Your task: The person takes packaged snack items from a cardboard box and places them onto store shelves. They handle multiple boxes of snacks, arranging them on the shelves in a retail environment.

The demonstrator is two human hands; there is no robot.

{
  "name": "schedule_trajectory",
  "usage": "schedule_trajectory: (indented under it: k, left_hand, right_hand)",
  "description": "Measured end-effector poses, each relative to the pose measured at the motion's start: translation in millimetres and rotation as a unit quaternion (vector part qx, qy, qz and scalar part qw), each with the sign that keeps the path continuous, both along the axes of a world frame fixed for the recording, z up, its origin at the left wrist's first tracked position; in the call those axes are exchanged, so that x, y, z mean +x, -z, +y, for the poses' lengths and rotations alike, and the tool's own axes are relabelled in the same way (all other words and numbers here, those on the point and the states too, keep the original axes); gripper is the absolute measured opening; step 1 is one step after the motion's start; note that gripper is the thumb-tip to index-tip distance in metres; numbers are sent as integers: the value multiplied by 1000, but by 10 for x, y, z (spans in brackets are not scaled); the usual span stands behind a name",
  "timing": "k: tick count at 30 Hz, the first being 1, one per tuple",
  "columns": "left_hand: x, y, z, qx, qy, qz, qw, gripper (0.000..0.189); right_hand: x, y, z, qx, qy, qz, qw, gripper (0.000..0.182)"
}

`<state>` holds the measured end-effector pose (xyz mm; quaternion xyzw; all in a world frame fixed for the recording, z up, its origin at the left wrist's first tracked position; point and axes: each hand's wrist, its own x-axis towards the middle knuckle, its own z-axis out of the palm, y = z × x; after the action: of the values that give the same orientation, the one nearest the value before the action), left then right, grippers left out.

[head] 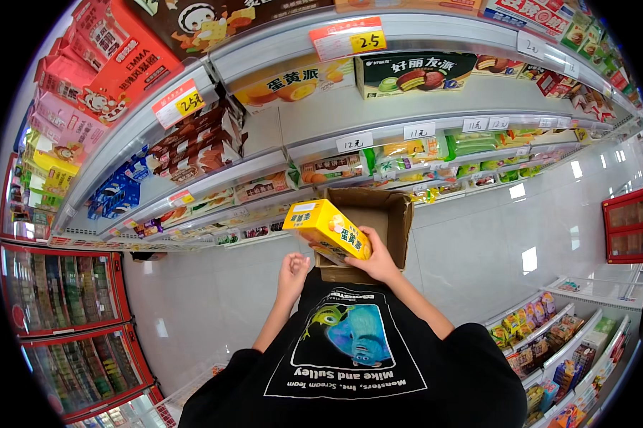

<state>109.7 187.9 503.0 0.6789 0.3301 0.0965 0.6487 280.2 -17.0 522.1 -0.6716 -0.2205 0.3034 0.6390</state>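
Observation:
A yellow snack box (329, 230) is tilted over an opened cardboard carton (394, 227), gripped at its lower right end by my right hand (375, 257). My left hand (293, 270) is raised just left of the carton with its fingers curled, apart from the yellow box; whether they touch the palm is unclear. The carton stands in front of my body, and the part of it that shows inside looks bare. On the shelf ahead, a similar yellow box (295, 83) lies left of a dark green pie box (415, 75).
Curved-looking store shelves (434, 120) with packaged snacks and price tags run across the front. Red-framed glass cabinets (64, 289) stand at the left. Another snack rack (557, 342) is at the lower right, and glossy tiled floor (460, 241) lies between.

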Motion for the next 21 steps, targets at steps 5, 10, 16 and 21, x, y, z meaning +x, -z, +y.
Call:
schedule_trajectory:
  k: [5, 10, 16, 21]
  left_hand:
    - [424, -364, 206, -40, 46, -68, 996, 71]
    - [737, -1196, 284, -246, 140, -234, 930, 108]
    - [974, -1546, 312, -242, -41, -300, 922, 65]
    - [1073, -1858, 156, -292, -147, -247, 912, 44]
  right_hand:
    - [129, -267, -137, 71, -29, 96, 992, 81]
    - [298, -660, -210, 76, -60, 114, 989, 88]
    - [580, -1058, -275, 242, -30, 145, 959, 68]
    - [660, -1325, -274, 286, -67, 122, 948, 82]
